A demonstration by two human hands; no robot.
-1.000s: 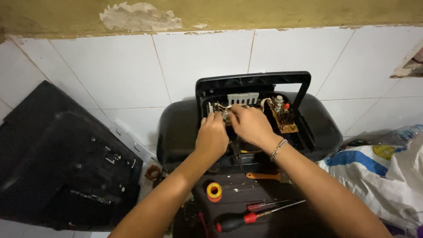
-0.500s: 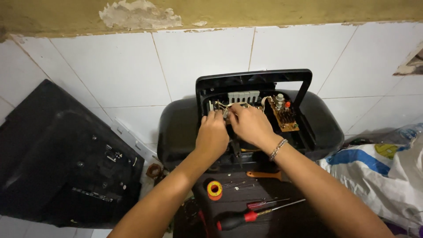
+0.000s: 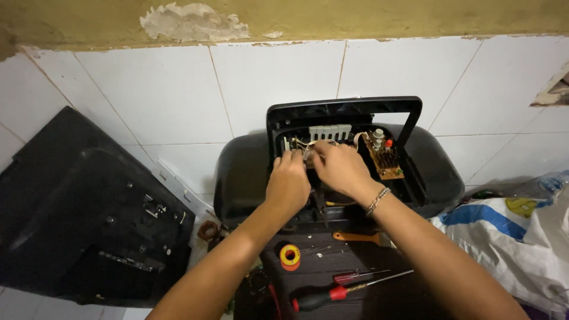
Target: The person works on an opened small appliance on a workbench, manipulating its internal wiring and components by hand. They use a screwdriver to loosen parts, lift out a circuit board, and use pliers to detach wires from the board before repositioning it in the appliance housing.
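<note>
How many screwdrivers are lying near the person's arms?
3: a red-and-black screwdriver lowest, a thin red-handled one just above it, and an orange-handled tool under the right wrist, possibly a screwdriver. The arms may hide more.

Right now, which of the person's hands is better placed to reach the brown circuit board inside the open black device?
Probably the right hand: it lies beside the brown circuit board, while the left hand sits farther off on the wires' far side.
</note>
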